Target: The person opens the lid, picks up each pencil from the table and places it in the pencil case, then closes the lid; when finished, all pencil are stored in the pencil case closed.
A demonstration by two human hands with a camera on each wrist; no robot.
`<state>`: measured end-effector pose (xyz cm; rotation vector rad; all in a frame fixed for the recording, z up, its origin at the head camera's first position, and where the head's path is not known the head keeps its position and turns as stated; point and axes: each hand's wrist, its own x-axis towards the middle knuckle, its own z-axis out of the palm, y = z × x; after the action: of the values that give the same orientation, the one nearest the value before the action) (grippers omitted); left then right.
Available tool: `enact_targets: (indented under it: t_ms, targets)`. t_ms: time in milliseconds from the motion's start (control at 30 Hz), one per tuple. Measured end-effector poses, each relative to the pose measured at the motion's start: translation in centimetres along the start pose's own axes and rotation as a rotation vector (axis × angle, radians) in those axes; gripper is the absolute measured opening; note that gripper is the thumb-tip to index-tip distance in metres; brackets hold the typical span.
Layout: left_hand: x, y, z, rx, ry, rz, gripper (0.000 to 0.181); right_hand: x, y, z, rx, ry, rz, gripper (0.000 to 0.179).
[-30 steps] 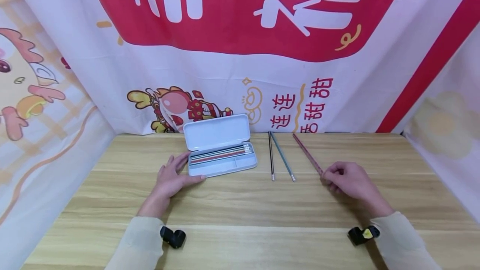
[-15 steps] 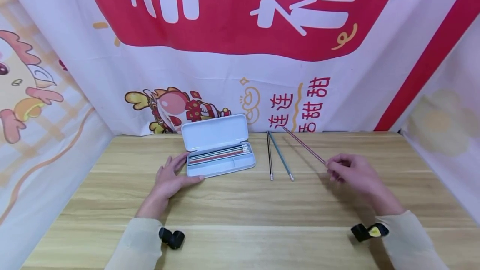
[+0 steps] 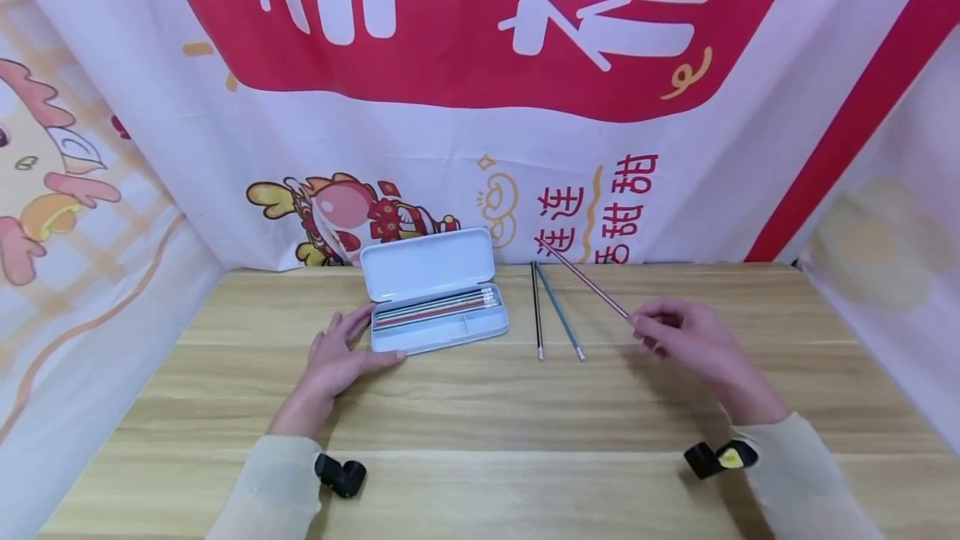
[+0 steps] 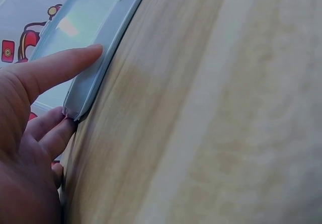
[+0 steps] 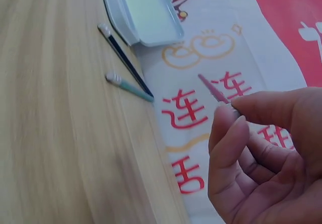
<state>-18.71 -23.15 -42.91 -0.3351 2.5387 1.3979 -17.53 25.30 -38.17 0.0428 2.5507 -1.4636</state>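
Observation:
My right hand (image 3: 678,336) pinches a pink pencil (image 3: 588,282) near its eraser end, between thumb and index finger. The pencil slants up to the left, raised over the table, and its far end overlaps the cloth. In the right wrist view the pink pencil (image 5: 214,88) points away from the fingertips. My left hand (image 3: 337,361) rests against the left end of an open light-blue pencil case (image 3: 438,340), its thumb extended along the front edge. In the left wrist view that thumb (image 4: 70,65) lies straight across the case's side, and other fingers touch its corner.
Several pencils (image 3: 431,308) lie side by side in the case's rear compartment. A black pencil (image 3: 537,315) and a teal pencil (image 3: 561,313) lie on the wooden table (image 3: 480,423) right of the case. A printed cloth (image 3: 420,132) hangs behind the table.
My right hand has lifted the pink pencil off the table and carried it leftward, its far end swinging toward the two loose pencils. The left hand keeps its place at the case.

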Motion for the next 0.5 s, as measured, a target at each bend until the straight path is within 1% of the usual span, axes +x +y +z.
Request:
enact_targets:
  t_ms: [233, 367, 500]
  targets:
    - [0.0, 0.1, -0.3, -0.006, 0.003, 0.012, 0.114, 1.9, -2.8, 2.2, -0.081, -0.057, -0.060, 0.033]
    - [-0.1, 0.3, -0.2, -0.010, 0.005, 0.021, 0.113, 3.2, -4.5, 3.4, -0.119, -0.067, -0.101, 0.025]
    - [-0.1, 0.2, -0.1, -0.007, 0.013, 0.013, 0.111, 4.8, -5.9, 5.0, -0.155, -0.058, -0.142, 0.020]
